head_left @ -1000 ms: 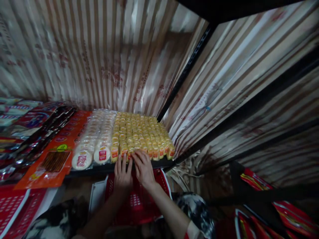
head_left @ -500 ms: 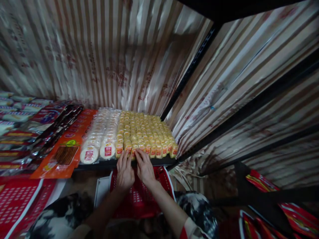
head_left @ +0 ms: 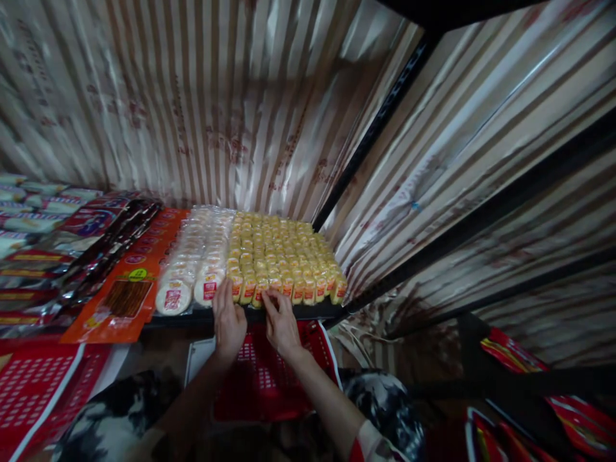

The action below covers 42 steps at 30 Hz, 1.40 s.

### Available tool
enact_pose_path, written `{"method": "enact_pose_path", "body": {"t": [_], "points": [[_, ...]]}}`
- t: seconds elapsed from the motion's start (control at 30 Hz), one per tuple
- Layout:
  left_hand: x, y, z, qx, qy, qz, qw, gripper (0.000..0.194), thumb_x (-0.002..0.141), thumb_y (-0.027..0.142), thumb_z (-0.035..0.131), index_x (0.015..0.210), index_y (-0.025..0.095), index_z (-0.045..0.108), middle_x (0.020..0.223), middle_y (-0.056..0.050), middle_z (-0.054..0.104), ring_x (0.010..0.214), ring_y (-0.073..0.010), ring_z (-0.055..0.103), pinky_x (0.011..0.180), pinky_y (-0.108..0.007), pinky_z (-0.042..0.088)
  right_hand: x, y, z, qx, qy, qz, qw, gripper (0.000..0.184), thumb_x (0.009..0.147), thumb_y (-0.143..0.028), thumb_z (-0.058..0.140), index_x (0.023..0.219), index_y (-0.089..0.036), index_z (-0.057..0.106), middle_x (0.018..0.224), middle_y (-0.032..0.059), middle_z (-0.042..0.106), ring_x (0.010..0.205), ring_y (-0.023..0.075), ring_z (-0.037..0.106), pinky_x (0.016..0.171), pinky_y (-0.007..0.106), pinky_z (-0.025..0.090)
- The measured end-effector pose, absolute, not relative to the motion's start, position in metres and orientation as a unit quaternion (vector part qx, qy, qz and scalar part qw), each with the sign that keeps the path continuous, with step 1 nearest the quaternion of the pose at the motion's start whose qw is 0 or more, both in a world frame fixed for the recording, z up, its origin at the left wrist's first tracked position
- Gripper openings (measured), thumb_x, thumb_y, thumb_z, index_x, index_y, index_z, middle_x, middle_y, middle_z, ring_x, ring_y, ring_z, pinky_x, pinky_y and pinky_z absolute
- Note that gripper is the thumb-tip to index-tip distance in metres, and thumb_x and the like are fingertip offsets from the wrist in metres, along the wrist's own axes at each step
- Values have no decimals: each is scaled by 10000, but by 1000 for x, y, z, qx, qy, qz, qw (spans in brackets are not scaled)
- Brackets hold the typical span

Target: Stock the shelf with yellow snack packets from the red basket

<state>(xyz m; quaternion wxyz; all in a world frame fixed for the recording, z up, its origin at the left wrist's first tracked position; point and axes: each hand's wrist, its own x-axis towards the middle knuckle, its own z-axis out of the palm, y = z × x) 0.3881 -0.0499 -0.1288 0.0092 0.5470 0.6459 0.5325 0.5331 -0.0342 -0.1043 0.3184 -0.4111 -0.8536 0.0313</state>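
Rows of small yellow wrapped snack packs [head_left: 276, 247] stand packed together on a dark shelf [head_left: 185, 319]. My left hand [head_left: 230, 324] reaches to the front edge, fingers stretched out, at the left end of the yellow rows and beside the round white crackers [head_left: 208, 287]. Against the front yellow packs rest the fingertips of my right hand [head_left: 283, 324], slightly bent and apart; no pack is visibly lifted. Below both hands sits a red plastic basket [head_left: 269, 401].
Left of the crackers lie orange snack bags [head_left: 128, 289], dark shiny packets [head_left: 108, 247] and white-blue packets [head_left: 29, 205]. Another red basket [head_left: 33, 385] stands at lower left. A black metal post [head_left: 370, 141] and striped sheeting [head_left: 192, 96] bound the shelf. Red packets [head_left: 513, 350] lie at lower right.
My left hand has moved left, from the front of the yellow packs toward the crackers. My right hand has shifted slightly right along the front packs.
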Motion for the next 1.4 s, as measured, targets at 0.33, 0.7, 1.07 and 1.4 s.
{"method": "enact_pose_path", "body": {"t": [0.33,0.7,1.07,1.4], "points": [[392,-54,-121,533,673,513,-13,590,768,74,433,1349,108,341,1343,-188,384,1298,-299,331,1074,-507,299,535,-39,-108,-381,-856,54,346,743,747,14,393,1435,-246,292,1257,129,437,1180,245,424,978,457,460],[394,-59,-115,546,678,491,-14,505,772,88,441,1276,101,421,1281,-191,391,1243,-325,359,1033,-526,342,541,-46,-107,-393,-854,71,334,687,743,2,400,1396,-210,374,1282,135,444,1212,237,404,994,433,450],[403,-77,-114,679,571,459,-53,419,791,47,399,1169,158,543,1198,-116,524,1171,-243,456,989,-408,422,567,-80,-138,-435,-827,83,346,488,817,-54,395,1255,-204,549,1231,138,521,1128,212,509,934,406,505],[421,-73,-115,745,539,377,-110,381,790,66,440,1125,145,604,1072,-96,617,995,-224,534,900,-339,461,617,-57,-119,-569,-710,48,413,451,832,-117,400,1256,-188,536,1312,127,463,1239,211,435,1051,429,394]]}}
